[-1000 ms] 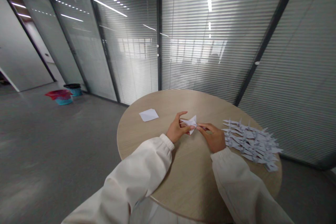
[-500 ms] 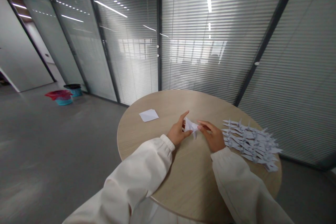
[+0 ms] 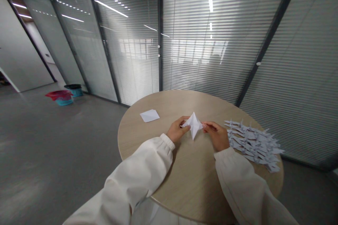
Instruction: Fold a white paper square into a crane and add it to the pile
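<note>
the left hand (image 3: 177, 130) and right hand (image 3: 215, 135) now pinch the folded paper (image 3: 194, 124) between closed fingers, spread wider than a moment ago, above the tabletop (image 3: 190, 190).

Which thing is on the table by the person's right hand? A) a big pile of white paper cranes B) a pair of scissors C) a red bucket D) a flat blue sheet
A: the pile of white paper cranes lies on the round wooden table, just beyond the right hand.
</note>
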{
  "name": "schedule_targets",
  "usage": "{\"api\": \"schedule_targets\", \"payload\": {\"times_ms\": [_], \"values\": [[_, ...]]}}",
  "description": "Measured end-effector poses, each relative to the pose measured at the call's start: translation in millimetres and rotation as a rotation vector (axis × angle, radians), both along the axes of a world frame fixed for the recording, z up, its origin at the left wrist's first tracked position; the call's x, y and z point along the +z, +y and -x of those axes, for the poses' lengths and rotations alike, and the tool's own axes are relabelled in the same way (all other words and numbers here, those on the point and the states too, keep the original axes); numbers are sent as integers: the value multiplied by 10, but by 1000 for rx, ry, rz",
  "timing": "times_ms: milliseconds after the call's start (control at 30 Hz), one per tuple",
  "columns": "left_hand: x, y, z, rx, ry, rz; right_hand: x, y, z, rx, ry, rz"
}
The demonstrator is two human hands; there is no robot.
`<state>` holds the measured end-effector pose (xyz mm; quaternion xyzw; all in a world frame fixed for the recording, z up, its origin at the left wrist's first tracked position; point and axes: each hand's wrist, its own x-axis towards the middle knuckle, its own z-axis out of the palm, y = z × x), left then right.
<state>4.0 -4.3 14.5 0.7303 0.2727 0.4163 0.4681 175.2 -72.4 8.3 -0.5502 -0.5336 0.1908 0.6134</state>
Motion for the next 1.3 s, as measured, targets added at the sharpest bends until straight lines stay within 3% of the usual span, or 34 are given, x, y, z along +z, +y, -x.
{"api": "schedule_targets", "payload": {"times_ms": [133,333,500,700,900,1033,1167,1300], "values": [[31,15,7,-29,-52,115,-14,12,-13,4,74,21],[46,41,21,-32,-94,159,-68,45,-50,44,140,50],[37,49,16,-50,-51,169,-42,44,-30,103,29,10],[23,48,13,-91,-28,236,8,-1,17,269,-20,-11],[6,56,20,-139,-88,238,1,-29,23,223,-131,-13],[1,65,23,-85,-124,237,4,-42,33,188,-289,-67],[30,26,10,-31,-162,143,12,-46,44,101,-335,-102],[58,-38,11,33,-111,-145,12,-38,50,-9,-277,-88]]}}
